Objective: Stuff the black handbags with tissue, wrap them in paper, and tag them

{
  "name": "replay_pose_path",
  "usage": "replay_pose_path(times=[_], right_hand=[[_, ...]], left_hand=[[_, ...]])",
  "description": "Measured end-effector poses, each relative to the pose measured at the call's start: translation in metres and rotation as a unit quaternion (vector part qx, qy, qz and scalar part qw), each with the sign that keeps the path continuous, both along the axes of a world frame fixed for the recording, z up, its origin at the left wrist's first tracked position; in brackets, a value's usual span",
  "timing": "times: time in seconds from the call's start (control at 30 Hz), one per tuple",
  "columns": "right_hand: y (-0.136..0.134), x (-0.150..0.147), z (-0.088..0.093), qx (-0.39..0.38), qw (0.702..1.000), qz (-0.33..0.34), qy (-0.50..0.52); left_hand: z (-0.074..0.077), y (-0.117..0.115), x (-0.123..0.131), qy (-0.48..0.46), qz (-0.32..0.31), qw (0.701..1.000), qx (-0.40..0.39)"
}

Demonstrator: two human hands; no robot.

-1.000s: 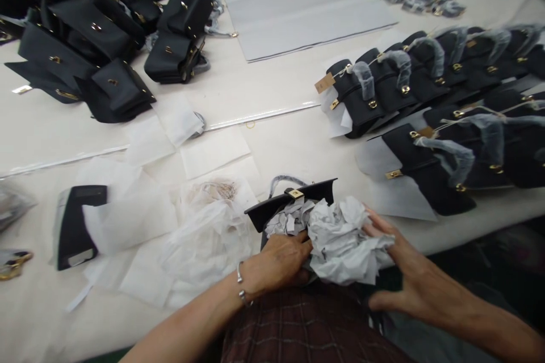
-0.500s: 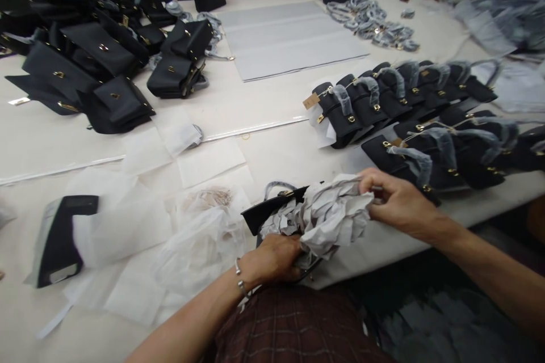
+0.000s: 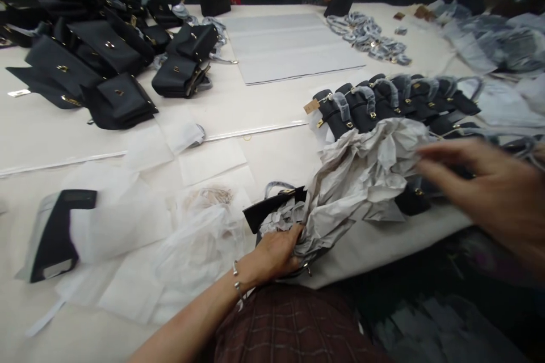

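At the table's near edge, a black handbag (image 3: 272, 206) lies with its flap raised and its mouth full of crumpled paper. My left hand (image 3: 276, 252) grips the bag's near side, its fingers partly hidden by the bag and paper. A long sheet of crumpled grey paper (image 3: 361, 173) stretches out of the bag up to the right. At its far end my right hand (image 3: 481, 187), blurred by motion, pinches the paper between thumb and fingers. The sheet hides part of the finished-looking bags behind it.
Black handbags (image 3: 366, 102) with wrapped handles stand in rows at right. More black bags (image 3: 106, 51) are piled at left. White tissue sheets (image 3: 123, 232) and a plastic bag (image 3: 200, 249) lie at near left. Wrapped straps (image 3: 366, 34) and two people holding bags are across the table.
My right hand has moved right and up, drawing the bunched paper out into a longer sheet. My left hand stays on the handbag.
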State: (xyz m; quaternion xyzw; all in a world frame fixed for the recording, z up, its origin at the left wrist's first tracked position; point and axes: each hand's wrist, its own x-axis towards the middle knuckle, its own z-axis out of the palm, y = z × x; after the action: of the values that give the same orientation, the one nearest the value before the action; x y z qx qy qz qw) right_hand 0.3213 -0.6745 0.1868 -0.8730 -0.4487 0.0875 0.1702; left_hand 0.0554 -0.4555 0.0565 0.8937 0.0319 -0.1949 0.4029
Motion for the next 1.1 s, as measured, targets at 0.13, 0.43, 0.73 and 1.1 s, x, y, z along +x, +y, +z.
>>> replay_pose_path(times=[0.13,0.43,0.73,1.1], right_hand=[[0.001,-0.048,-0.066,-0.112,0.982,0.064,0.137],[0.081,-0.116,-0.106,-0.059,0.960,-0.106,0.251],[0.083,-0.117,-0.112,-0.145,0.887,-0.096,0.428],[0.088,-0.130,-0.118,-0.091,0.941,-0.113,0.305]], left_hand=[[-0.006,0.009,-0.009,-0.033,0.091,0.992,-0.078],[-0.007,0.012,-0.009,-0.075,0.140,0.975,-0.156],[-0.007,-0.009,0.010,-0.034,0.294,0.932,-0.211],[-0.033,-0.009,0.028,-0.058,0.378,0.862,-0.332]])
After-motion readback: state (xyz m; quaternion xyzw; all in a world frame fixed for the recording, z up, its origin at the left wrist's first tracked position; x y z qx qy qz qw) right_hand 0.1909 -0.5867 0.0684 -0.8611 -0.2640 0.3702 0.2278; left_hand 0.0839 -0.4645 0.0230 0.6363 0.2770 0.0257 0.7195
